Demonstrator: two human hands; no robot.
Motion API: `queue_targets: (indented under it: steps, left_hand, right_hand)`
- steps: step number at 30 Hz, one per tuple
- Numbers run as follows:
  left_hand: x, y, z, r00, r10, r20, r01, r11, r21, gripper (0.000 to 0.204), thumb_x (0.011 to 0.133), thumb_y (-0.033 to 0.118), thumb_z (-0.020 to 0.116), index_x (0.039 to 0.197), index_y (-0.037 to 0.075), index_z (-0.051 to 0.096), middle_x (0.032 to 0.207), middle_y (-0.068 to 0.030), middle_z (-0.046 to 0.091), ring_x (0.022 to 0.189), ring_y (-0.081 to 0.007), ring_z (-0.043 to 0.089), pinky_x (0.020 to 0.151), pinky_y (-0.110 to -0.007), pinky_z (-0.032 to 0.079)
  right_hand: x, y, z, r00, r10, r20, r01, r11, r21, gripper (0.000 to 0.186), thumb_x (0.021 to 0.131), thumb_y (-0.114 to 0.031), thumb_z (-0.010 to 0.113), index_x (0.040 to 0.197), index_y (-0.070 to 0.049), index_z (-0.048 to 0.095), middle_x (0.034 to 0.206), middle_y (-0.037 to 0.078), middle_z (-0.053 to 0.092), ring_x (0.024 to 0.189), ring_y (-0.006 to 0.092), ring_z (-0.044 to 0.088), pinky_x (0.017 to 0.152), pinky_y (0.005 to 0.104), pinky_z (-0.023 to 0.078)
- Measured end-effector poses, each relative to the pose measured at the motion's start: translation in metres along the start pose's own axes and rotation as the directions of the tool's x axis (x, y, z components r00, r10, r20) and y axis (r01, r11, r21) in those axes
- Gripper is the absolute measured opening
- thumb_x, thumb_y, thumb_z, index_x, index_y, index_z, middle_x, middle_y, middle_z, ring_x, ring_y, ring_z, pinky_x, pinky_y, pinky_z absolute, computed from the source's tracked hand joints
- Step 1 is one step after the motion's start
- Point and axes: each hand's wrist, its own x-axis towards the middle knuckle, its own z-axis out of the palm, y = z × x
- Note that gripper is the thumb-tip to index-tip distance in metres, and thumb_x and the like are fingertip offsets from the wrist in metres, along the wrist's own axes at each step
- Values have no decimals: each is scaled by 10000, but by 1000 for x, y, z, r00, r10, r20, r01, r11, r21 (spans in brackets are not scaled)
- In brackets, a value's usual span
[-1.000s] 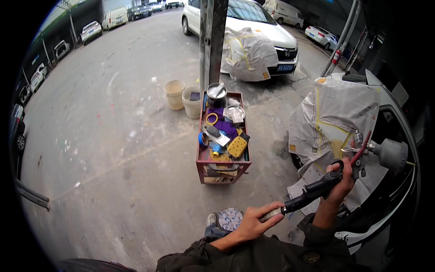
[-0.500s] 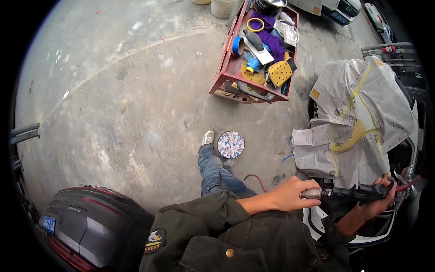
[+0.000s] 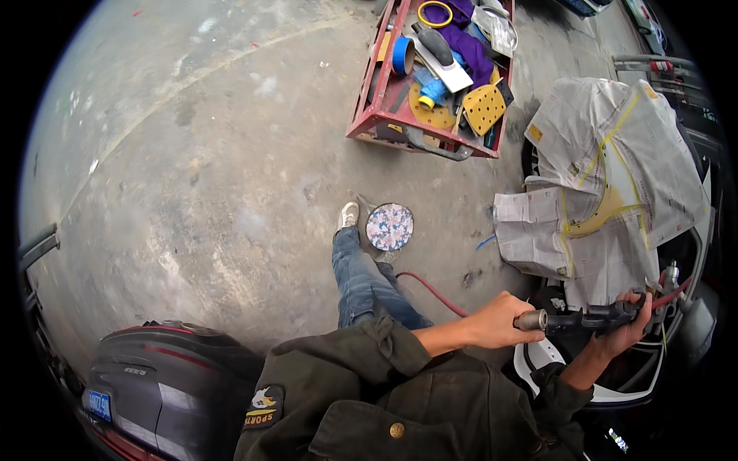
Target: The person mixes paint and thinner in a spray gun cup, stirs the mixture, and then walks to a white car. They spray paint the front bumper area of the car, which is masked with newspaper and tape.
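My left hand [image 3: 496, 321] is closed around a short metal cylindrical fitting [image 3: 530, 320], like an air-hose coupler, its round end facing right. Just beyond that end, a black air tool [image 3: 588, 320] lies level, and my right hand [image 3: 624, 330] grips its far part. I cannot tell whether fitting and tool are joined. A red hose [image 3: 434, 293] curves up from beside my leg and passes behind my left hand. Another stretch of red hose [image 3: 670, 296] shows beyond my right hand. Both hands are in front of my body at the lower right.
A newspaper-masked panel [image 3: 530, 223] with yellow tape stands at the right. A red cart [image 3: 369, 123] at the top carries a yellow sanding pad [image 3: 484, 109], tape rolls and purple cloth. A round patterned stool [image 3: 390, 227] is by my foot. A dark car [image 3: 177, 384] is lower left.
The view has shifted, so the cart and stool sit higher. The fitting's round end now faces more into view. More red hose shows beside my leg. Both hands keep their grip.
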Motion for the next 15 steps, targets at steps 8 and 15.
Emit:
queue_targets:
  steps: [8, 15]
  left_hand:
    - [1, 12, -73, 992, -113, -62, 108, 991, -81, 245, 857, 258, 728, 855, 23, 660, 642, -8, 625, 539, -85, 618, 495, -243, 455]
    - [34, 21, -207, 710, 13, -704, 191, 958, 211, 236, 872, 294, 708, 818, 64, 713, 549, 56, 509, 458, -34, 393, 430, -230, 268]
  right_hand:
    - [21, -3, 23, 967, 231, 112, -228, 973, -41, 567, 1022, -498, 319, 962, 6, 571, 584, -5, 406, 488, 81, 364, 463, 215, 299]
    - [-27, 7, 5, 949, 304, -90, -313, 941, -129, 637, 1017, -532, 280, 780, -3, 545, 509, -28, 337, 437, 67, 296, 417, 223, 224]
